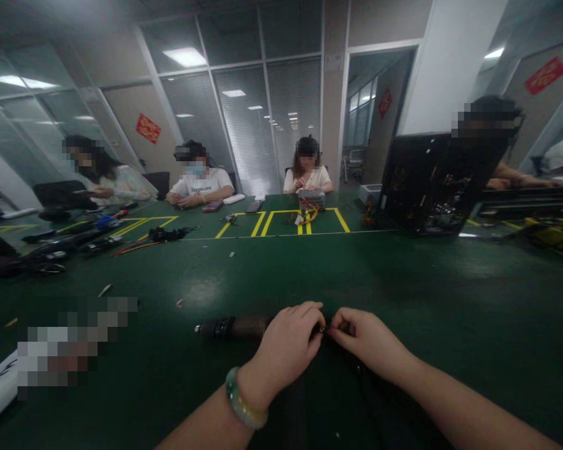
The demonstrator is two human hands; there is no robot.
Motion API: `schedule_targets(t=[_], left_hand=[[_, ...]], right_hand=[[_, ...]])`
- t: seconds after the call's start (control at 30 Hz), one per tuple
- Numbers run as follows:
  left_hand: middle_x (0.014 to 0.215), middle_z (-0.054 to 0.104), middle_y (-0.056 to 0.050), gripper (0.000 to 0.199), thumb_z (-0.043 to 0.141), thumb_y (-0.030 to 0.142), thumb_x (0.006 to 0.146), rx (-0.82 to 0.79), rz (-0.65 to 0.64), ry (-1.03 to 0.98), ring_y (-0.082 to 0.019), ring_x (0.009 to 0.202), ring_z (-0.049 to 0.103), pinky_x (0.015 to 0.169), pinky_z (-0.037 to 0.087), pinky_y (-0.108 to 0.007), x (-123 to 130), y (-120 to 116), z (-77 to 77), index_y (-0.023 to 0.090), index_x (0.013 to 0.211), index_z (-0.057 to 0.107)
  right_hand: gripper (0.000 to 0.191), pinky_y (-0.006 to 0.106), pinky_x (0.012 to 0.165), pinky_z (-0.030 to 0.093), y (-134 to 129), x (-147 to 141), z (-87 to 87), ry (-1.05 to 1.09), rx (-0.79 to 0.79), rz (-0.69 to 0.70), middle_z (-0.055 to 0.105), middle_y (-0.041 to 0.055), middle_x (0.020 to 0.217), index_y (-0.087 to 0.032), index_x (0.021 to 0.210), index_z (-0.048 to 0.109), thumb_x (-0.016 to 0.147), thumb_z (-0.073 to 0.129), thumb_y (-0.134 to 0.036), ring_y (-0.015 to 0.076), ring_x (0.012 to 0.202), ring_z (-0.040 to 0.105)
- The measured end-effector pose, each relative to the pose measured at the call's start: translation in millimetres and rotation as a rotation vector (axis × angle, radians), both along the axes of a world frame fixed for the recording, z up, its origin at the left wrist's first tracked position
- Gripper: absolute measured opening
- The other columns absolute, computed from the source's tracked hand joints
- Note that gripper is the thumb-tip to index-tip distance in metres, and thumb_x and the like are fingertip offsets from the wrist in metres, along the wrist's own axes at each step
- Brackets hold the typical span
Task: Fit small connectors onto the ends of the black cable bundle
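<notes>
A dark cylindrical tool [248, 327] with a black collar and a metal tip lies on the green table, its tip pointing left. My left hand [291, 340], with a jade-like bangle at the wrist, is wrapped over the tool's right end. Close beside it, my right hand [363, 337] has thumb and index finger pinched at a tiny dark piece near the left fingertips; the piece is too small to make out. A dark strip or cable runs below the hands, mostly lost in shadow.
Cables and dark parts [164, 234] lie at the back left. A black computer case [422, 187] stands at the back right. Several people sit across the table [206, 269]. A grey box with coloured wires [312, 199] is before one person. A white item [0, 387] is at the left.
</notes>
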State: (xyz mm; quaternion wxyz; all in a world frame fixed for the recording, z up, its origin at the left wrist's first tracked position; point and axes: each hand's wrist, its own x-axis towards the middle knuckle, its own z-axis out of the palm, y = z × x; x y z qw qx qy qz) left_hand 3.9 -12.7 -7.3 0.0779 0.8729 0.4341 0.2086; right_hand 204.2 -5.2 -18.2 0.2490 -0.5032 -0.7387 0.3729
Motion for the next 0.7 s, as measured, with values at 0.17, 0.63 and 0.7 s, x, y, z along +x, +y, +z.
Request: schedule_targets(t=[0.17, 0.63, 0.7], left_hand=[[0.126, 0.055, -0.001, 0.02, 0.063, 0.017, 0.082, -0.005, 0.021, -0.011, -0.021, 0.116, 0.052, 0.096, 0.042, -0.04, -0.5, 0.7, -0.7, 0.024, 0.097, 0.053], [0.125, 0.055, -0.002, 0.014, 0.059, 0.015, 0.084, -0.017, -0.003, -0.008, -0.021, 0.114, 0.053, 0.095, 0.043, -0.04, -1.0, 0.2, 2.8, 0.023, 0.094, 0.053], [0.125, 0.055, -0.001, 0.015, 0.058, 0.013, 0.084, -0.014, -0.013, 0.006, -0.02, 0.112, 0.054, 0.094, 0.043, -0.039, -0.8, 0.1, 3.7, 0.023, 0.093, 0.053]], right_hand=[[0.009, 0.02, 0.057, 0.041, -0.7, -1.0, 1.5, -0.003, -0.007, -0.003, 0.067, -0.0021, 0.075, -0.021, 0.083, 0.063, 0.087, 0.058, -0.027, 0.0141, 0.068, 0.062], [0.009, 0.021, 0.057, 0.041, -0.1, 0.5, -0.1, -0.006, -0.008, 0.002, 0.068, -0.0017, 0.077, -0.021, 0.085, 0.064, 0.087, 0.058, -0.028, 0.0146, 0.068, 0.063], [0.009, 0.021, 0.057, 0.041, 0.0, 0.3, -1.0, -0.009, -0.002, -0.001, 0.068, -0.0019, 0.076, -0.021, 0.084, 0.064, 0.087, 0.058, -0.028, 0.0144, 0.068, 0.062]])
